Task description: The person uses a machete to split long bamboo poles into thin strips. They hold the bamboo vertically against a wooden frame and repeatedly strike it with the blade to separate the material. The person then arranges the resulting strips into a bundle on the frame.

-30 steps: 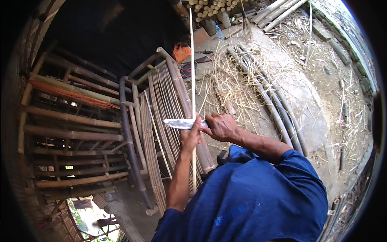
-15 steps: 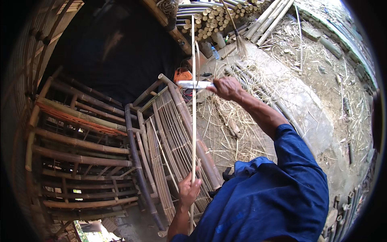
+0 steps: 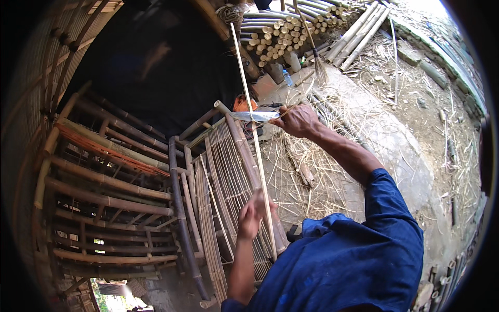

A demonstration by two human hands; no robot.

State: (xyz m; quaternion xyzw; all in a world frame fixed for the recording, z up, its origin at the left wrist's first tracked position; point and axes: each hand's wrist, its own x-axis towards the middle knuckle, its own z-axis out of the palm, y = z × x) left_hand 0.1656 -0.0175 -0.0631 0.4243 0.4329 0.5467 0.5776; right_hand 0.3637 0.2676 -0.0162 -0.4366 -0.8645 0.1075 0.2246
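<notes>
A long pale bamboo strip (image 3: pixel 260 161) runs slantwise from the far end near the stacked poles down to my body. My right hand (image 3: pixel 300 120) is closed round the handle of a knife. The broad silvery blade (image 3: pixel 248 116) of this knife points left and crosses the strip, touching it. A thin curled sliver (image 3: pixel 305 94) rises beside the blade. Farther down the strip, my left hand (image 3: pixel 250 216) is at its left side, with some fingers showing past its right edge. Motion smears these fingers, so their grip is unclear.
A slatted bamboo bench (image 3: pixel 223 156) lies under the strip, beside a bamboo frame (image 3: pixel 112 192) on the left. Shavings (image 3: pixel 312 171) litter the ground on the right. Behind are stacked poles (image 3: pixel 288 34), a broom (image 3: pixel 319 70), a water bottle (image 3: pixel 287 78) and an orange item (image 3: pixel 242 104).
My left hand has moved up along the strip, away from my body. The strip has tilted, its far end going left and its near end right. The knife remains across it.
</notes>
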